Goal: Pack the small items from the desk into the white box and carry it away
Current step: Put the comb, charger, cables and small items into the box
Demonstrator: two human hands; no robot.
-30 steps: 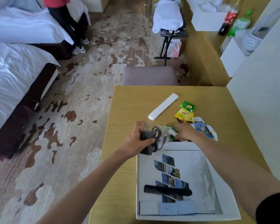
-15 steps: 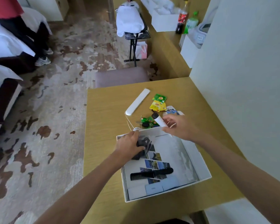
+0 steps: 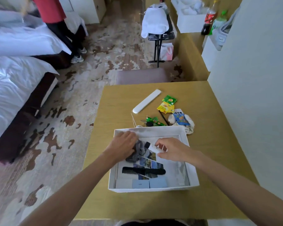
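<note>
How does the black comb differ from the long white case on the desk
The black comb is dark and toothed and already lies inside the white box; the long white case is smooth and pale and lies out on the desk. The comb lies crosswise, the case diagonally. Both are long, slim and untouched by either hand.

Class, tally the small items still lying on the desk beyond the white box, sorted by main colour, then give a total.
White: 1, long case
Green: 2, sachet, wrapped stick
Yellow: 1, sachet
Blue: 1, packet
Black: 1, pen
Total: 6
</note>
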